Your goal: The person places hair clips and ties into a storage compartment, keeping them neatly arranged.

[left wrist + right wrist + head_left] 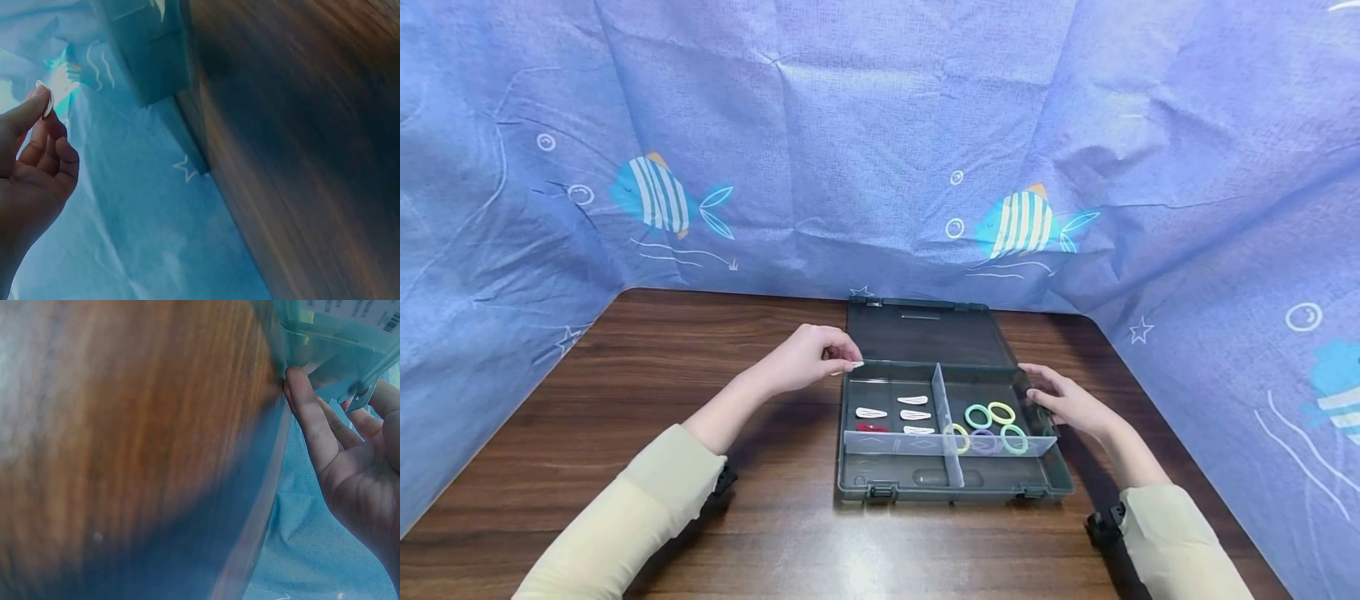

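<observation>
A dark grey organiser box (940, 487) lies open on the wooden table, its lid (925, 333) flat behind it. The left compartment holds several white hair clips (914, 414) and a red one (871, 427). Several coloured hair ties (988, 425) lie in the right compartment. My left hand (847, 360) pinches a white hair clip (854, 365) over the box's rear left corner; in the left wrist view this clip (46, 101) sits between thumb and fingertip of the left hand (39, 106). My right hand (1037, 397) rests against the box's right wall, its fingers (310, 412) fairly straight against the box (337, 337).
The brown wooden table (625, 400) is enclosed on three sides by a blue cloth (880, 142) printed with fish. A clear divider (946, 408) splits the box, and a clear strip (887, 442) crosses its front. Bare tabletop lies left of the box.
</observation>
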`<state>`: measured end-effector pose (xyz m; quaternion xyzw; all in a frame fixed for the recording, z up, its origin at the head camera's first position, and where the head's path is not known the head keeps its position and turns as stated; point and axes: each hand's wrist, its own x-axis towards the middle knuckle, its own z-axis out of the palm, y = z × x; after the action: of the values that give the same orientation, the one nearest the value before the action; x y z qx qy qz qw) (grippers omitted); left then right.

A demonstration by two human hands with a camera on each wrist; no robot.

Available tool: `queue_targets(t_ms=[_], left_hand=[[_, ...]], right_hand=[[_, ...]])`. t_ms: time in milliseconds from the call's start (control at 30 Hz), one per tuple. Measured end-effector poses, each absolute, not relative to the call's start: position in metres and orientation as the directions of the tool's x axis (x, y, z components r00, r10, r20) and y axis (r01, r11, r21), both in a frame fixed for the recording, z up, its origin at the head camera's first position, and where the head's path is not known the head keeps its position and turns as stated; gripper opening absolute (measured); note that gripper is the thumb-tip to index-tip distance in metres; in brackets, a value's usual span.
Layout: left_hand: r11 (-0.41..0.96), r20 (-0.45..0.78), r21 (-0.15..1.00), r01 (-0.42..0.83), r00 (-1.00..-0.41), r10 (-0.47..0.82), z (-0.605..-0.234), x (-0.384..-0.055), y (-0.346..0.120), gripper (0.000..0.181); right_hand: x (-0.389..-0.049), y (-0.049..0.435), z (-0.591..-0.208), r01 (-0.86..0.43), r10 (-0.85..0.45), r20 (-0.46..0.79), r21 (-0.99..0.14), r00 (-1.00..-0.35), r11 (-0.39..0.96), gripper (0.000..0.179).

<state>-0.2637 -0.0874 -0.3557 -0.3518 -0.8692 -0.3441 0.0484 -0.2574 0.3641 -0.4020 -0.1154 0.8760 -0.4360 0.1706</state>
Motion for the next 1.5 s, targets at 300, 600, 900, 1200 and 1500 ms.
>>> queue_targets(t_ms=[300,600,900,1200,1500], left_hand=[[0.451,0.310,0.536,0.714,-0.663,0.682,-0.371,-0.273,-0.066,0.004],[0.431,0.236,0.509,0.745,-0.603,0.762,-0.390,-0.285,-0.050,0.005],[0.470,0.152,0.382,0.796,-0.556,0.817,-0.398,-0.294,-0.041,0.005],[0.565,0.074,0.261,0.783,-0.600,0.797,-0.399,-0.292,-0.034,0.011],[0.638,0.062,0.154,0.754,-0.652,0.756,-0.400,-0.286,-0.027,0.011]], right_hand=[[-0.259,0.365,-0.403,-0.057,-0.354,-0.197,-0.802,-0.914,0.594,0.058],[-0.259,0.366,-0.404,-0.064,-0.356,-0.196,-0.795,-0.913,0.603,0.060],[-0.259,0.366,-0.404,-0.060,-0.354,-0.199,-0.794,-0.914,0.604,0.059],[-0.259,0.364,-0.401,-0.074,-0.356,-0.194,-0.784,-0.914,0.616,0.057],[-0.259,0.365,-0.404,-0.075,-0.361,-0.192,-0.790,-0.913,0.609,0.057]])
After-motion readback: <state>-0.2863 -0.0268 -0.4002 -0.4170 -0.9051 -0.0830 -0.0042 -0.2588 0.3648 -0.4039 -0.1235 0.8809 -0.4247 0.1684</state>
